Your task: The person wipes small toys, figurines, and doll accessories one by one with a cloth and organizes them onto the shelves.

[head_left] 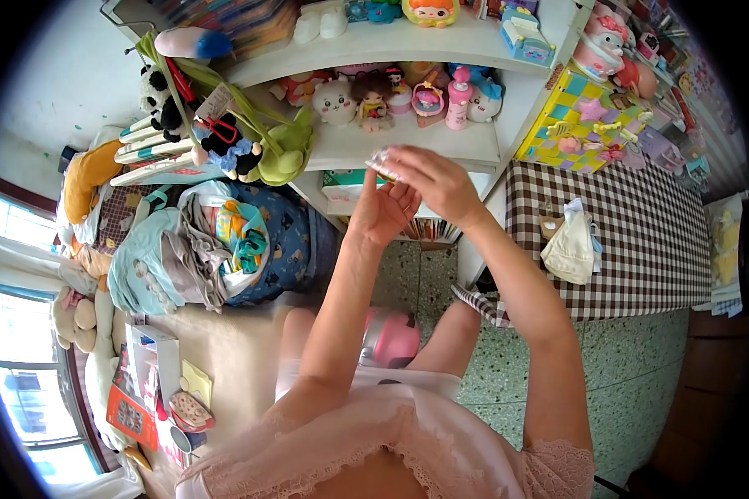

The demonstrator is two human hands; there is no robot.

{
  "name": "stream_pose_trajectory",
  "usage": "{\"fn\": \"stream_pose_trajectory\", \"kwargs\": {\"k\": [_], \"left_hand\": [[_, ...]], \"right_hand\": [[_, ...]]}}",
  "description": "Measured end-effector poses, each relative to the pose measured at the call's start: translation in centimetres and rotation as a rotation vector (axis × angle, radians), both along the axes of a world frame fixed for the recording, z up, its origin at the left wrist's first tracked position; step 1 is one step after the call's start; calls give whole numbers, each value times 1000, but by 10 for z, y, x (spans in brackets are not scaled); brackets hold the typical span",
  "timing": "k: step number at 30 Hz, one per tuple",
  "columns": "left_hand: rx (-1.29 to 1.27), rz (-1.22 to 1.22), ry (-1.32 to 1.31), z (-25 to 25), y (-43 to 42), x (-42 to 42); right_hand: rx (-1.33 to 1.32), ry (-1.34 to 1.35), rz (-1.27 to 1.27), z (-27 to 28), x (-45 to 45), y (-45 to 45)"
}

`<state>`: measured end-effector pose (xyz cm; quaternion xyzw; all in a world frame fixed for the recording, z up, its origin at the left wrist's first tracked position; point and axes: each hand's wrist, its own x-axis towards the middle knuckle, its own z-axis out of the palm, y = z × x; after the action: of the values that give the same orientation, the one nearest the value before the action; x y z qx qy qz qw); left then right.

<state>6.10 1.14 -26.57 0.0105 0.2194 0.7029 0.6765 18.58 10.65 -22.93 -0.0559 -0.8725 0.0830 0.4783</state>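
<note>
In front of the shelves, both of my hands are raised close together. Between the fingers of my right hand is a small shiny, pale pinkish packet-like item; its exact kind is too small to make out. My left hand is just below it, palm showing and fingers loosely bent apart. The left thumb reaches up to the lower edge of the item. Part of the left fingertips is hidden behind the right hand. Behind the hands, the white shelf carries a white plush toy, a brown-haired doll and a pink bottle.
To the right, a checkered-cloth table bears a cream cloth item and a yellow-green decorated box. At left are piled clothes and a green hanging bag. A pink round object is between my legs.
</note>
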Motion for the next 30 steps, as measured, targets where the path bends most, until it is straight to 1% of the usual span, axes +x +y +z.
{"fn": "stream_pose_trajectory", "kwargs": {"k": [1,2,4,5,6,8,9,10,11,12,13,14,15,17,18,19,20,21,22,24,25,28,29,30], "left_hand": [[71,-12,-35,-5,1,-2],[71,-16,-33,-11,3,-3],[-95,67,114,1,4,1],[-88,78,205,6,0,5],[-88,78,205,10,-1,9],[-104,279,656,15,-1,18],[-65,289,709,14,0,14],[-65,288,709,13,1,14],[0,347,846,11,2,15],[66,406,981,11,2,15],[64,406,981,11,1,15],[26,417,1095,11,0,14],[-13,428,1209,12,1,13],[-36,396,1205,12,0,13],[-58,363,1203,12,1,13],[-57,362,1203,8,2,12],[-105,380,1298,3,4,10],[-154,398,1394,5,4,10],[-154,396,1395,6,4,10],[-161,449,1578,9,1,11],[-163,448,1577,7,1,11],[-207,466,1645,7,2,10],[-223,469,1663,7,2,9],[-240,471,1681,9,1,9]], "right_hand": [[41,-23,23,-4,-3,-1],[81,-45,44,-7,-5,-1],[32,-32,36,-5,0,4],[-23,-4,-54,-5,2,7],[-78,24,-145,-5,3,8],[-60,13,-104,-6,2,7],[-41,4,-64,-5,1,6],[-22,-5,-24,-5,0,6],[-7,-82,-33,-11,-1,6],[-7,-82,-33,-14,-1,7],[-64,-62,-86,-16,-1,10],[-119,-42,-138,-18,-1,12],[-118,-42,-137,-15,-1,12],[-40,10,-96,-9,1,11],[-39,9,-96,-9,-1,8],[-1,-21,-43,-10,-4,5],[38,-49,9,-11,-5,3],[-24,-59,-27,-10,-3,2],[-24,-58,-28,-11,-2,5],[-66,-16,-159,-10,1,12],[-68,-17,-158,-11,1,10],[-5,-80,-16,-12,-2,5],[-63,-95,-33,-17,-2,6],[-63,-93,-35,-17,-1,9]]}}
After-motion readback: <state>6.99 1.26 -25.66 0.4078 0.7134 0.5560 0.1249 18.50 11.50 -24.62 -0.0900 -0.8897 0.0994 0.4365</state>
